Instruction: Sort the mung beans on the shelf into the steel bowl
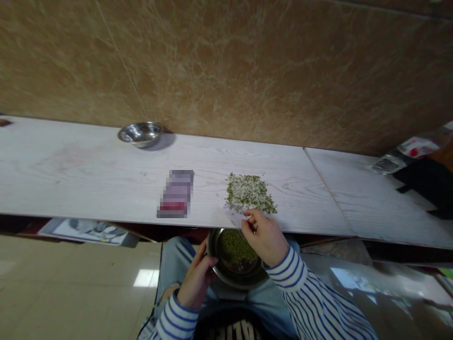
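Observation:
My left hand (198, 278) grips the rim of a metal bowl (244, 286) on its left side, the thumb over the edge. The bowl sits at my lap, just below the table edge, with green mung beans (235, 245) inside. Above it, my right hand (264, 236) is closed in a pinch on a thin, see-through plastic piece (233, 216), which lies near the table's front edge. Touching the far side of this piece is a flat spread of green mung beans mixed with white grains (249, 191); the grains look like rice.
A second shiny metal bowl (140, 134) stands by the wall at the back left. A blurred-out phone-like rectangle (176, 193) lies left of the bean spread. At the far right are a black object (430, 184) and a plastic packet (412, 147). Beneath the white tabletop (88, 189) are open shelves.

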The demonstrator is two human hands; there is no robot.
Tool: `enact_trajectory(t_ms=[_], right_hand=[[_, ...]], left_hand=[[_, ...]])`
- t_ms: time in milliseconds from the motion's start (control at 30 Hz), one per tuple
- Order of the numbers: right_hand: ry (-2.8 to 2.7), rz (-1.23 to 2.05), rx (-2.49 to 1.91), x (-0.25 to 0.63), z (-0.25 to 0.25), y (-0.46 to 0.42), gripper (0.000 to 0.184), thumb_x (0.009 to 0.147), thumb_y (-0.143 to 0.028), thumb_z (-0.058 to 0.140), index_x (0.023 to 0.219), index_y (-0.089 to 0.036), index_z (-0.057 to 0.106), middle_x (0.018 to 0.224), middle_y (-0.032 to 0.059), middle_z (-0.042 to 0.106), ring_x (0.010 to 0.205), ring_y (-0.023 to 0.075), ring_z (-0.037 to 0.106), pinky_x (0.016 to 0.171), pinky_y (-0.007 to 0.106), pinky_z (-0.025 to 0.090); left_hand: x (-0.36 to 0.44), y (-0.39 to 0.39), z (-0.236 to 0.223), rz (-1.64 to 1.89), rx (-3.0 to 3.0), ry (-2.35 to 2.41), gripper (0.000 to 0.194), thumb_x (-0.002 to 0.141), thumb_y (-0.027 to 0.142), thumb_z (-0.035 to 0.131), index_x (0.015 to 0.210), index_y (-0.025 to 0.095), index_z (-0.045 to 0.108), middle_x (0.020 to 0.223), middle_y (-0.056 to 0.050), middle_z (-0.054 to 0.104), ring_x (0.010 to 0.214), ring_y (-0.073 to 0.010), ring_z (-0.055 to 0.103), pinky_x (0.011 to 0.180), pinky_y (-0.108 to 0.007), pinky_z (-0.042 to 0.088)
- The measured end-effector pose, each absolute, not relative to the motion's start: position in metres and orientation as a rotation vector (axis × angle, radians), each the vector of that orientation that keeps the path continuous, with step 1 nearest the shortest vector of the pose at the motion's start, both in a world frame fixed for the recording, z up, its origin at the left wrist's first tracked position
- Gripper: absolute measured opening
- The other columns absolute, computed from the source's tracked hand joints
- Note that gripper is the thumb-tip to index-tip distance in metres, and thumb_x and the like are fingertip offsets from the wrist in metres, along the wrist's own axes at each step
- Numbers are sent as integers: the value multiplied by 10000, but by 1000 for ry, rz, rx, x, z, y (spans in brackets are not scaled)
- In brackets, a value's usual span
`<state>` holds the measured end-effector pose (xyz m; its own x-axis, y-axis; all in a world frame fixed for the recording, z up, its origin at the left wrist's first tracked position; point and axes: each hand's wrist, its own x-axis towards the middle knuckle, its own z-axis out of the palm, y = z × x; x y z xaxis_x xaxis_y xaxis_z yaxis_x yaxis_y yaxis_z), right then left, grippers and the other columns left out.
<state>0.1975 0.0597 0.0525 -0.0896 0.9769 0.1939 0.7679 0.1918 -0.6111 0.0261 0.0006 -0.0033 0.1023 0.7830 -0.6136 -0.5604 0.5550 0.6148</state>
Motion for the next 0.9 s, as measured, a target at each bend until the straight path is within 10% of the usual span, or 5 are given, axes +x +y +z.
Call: enact_trajectory(t_ms=[900], right_hand=[[-2012, 95, -1831, 181, 70, 92, 195, 804, -238, 458, 965, -186, 554, 652, 9, 647, 569, 149, 598, 556, 238, 386]], left_hand=[[9, 8, -7, 1053, 212, 1051, 686, 650, 137, 572, 1312, 212, 409, 1119, -73, 612, 943, -245, 576, 718, -337, 468]])
